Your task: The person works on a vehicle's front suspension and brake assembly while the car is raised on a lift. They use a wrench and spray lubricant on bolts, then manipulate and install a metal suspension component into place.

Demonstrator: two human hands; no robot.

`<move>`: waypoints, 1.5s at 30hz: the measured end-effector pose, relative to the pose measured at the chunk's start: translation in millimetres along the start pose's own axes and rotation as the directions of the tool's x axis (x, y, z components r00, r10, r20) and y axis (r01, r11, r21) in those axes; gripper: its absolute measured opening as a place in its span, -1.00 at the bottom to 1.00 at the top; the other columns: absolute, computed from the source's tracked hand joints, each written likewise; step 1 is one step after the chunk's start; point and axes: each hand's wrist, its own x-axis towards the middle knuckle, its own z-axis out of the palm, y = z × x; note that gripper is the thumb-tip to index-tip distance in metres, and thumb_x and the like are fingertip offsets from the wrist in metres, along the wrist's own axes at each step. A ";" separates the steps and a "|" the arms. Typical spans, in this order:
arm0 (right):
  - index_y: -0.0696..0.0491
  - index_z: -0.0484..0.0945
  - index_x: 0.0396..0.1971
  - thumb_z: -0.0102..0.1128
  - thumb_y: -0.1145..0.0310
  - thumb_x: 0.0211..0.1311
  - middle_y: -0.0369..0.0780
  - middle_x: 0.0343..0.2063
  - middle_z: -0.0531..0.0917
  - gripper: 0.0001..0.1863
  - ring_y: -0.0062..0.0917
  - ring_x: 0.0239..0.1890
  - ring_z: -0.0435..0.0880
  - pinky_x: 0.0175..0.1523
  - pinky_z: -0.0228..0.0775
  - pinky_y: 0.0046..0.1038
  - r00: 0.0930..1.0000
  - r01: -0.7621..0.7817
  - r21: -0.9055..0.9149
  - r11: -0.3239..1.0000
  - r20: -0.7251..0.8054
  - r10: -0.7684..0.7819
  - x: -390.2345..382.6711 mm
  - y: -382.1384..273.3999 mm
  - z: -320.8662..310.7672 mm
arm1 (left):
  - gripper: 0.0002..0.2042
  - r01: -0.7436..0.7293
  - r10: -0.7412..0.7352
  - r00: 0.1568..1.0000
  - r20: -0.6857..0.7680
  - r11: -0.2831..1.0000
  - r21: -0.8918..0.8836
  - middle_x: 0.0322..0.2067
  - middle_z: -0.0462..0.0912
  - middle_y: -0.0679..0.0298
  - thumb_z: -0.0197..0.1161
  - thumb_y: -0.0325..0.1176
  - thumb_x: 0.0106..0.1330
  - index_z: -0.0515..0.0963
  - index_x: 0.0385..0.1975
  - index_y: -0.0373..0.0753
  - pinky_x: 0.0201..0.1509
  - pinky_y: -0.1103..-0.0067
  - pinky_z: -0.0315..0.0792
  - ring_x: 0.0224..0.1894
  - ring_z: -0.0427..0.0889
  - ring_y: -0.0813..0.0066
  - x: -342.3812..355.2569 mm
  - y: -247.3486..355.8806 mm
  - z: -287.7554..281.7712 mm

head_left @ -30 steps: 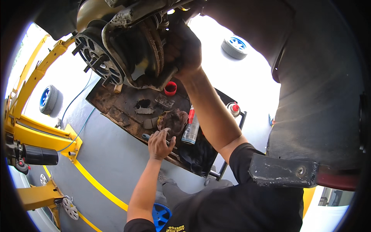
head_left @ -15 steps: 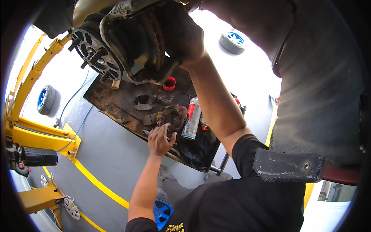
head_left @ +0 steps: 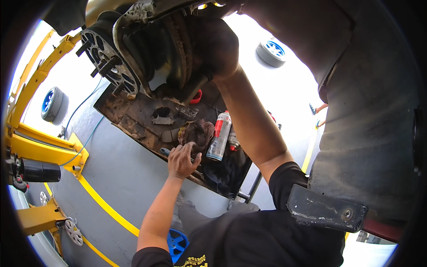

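Observation:
My left hand (head_left: 181,161) rests palm down at the near edge of a worn tray cart (head_left: 133,133), fingers stretched out and a little apart. A tool with a blue-grey handle (head_left: 165,151) lies by its fingertips and passes under the hand. Just beyond is a crumpled dark rag (head_left: 198,134). My right hand (head_left: 224,49) is raised in shadow against the inner side of a wheel hub assembly (head_left: 106,62) with protruding studs; its fingers are hidden there. A curved rusty metal part (head_left: 178,44) sits beside that hand.
On the tray stand a spray can (head_left: 219,135), a red ring-shaped cap (head_left: 195,96) and a brake pad-like piece (head_left: 163,116). A dark fender liner (head_left: 369,115) hangs at right. Yellow lift arms (head_left: 44,147) fill the left. Wheels (head_left: 271,53) lie on the floor.
The view has shifted slightly, and the hub assembly now covers more of the red cap. Both hands keep nearly the same places. A person's feet now show at the far right.

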 end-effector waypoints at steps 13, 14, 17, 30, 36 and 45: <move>0.24 0.61 -0.06 0.09 0.41 0.44 -0.14 -0.22 0.69 -0.75 -0.41 -0.23 0.71 -0.10 0.61 -0.42 0.642 -0.635 0.550 0.543 -0.014 0.766 11.8 -33.6 -5.1 | -0.60 -0.027 0.027 0.998 -0.049 1.000 0.016 -0.20 0.74 0.20 0.34 -0.10 0.26 0.58 0.01 -0.20 -0.04 0.31 0.48 -0.17 0.67 0.16 0.6 0.7 0.7; 0.23 0.61 -0.06 0.09 0.40 0.44 -0.14 -0.22 0.70 -0.75 -0.41 -0.22 0.71 -0.08 0.61 -0.41 0.657 -0.666 0.458 0.588 -0.013 0.754 6.6 -33.9 -3.1 | -0.59 -0.004 0.005 0.999 -0.039 1.000 0.021 -0.17 0.74 0.20 0.33 -0.09 0.27 0.58 0.01 -0.20 -0.03 0.31 0.49 -0.15 0.67 0.16 1.1 1.4 0.8; 0.21 0.63 -0.06 0.09 0.39 0.43 -0.15 -0.20 0.71 -0.75 -0.42 -0.19 0.72 -0.04 0.61 -0.40 0.700 -0.713 -0.057 0.699 0.007 0.714 9.7 -31.0 -14.8 | -0.59 0.014 -0.015 0.999 0.044 1.000 0.019 -0.11 0.75 0.21 0.32 -0.07 0.28 0.58 0.03 -0.19 -0.01 0.33 0.49 -0.11 0.67 0.17 -0.8 0.2 0.0; 0.17 0.56 0.13 -0.06 0.31 0.52 -0.07 -0.09 0.63 -0.63 -0.31 0.05 0.63 0.28 0.49 -0.20 0.797 0.461 -0.876 -0.139 0.341 0.498 15.6 -25.9 13.2 | -0.57 0.045 -0.046 0.999 0.018 0.999 0.023 -0.11 0.75 0.21 0.32 -0.05 0.28 0.58 0.04 -0.17 -0.03 0.32 0.49 -0.11 0.66 0.18 -0.9 -0.9 3.6; 0.01 0.71 -0.24 0.28 0.33 0.22 -0.23 -0.43 0.71 -0.84 -0.34 -0.37 0.71 -0.18 0.60 -0.45 0.703 -0.370 -0.848 0.379 0.011 0.711 48.5 -32.4 -41.7 | -0.57 0.061 -0.060 0.995 0.085 0.998 -0.009 -0.11 0.75 0.20 0.31 -0.05 0.30 0.58 0.04 -0.20 -0.02 0.32 0.49 -0.10 0.67 0.16 -2.3 -2.0 1.4; -0.04 0.74 -0.31 0.29 0.24 0.23 -0.26 -0.38 0.76 -0.85 -0.42 -0.41 0.72 -0.22 0.59 -0.43 0.828 0.106 -0.983 0.152 0.172 0.534 14.7 -35.0 6.2 | -0.58 0.037 -0.037 0.999 0.026 0.999 0.017 -0.09 0.75 0.20 0.31 -0.06 0.30 0.58 0.03 -0.20 0.00 0.32 0.50 -0.09 0.67 0.17 -1.9 -2.1 4.2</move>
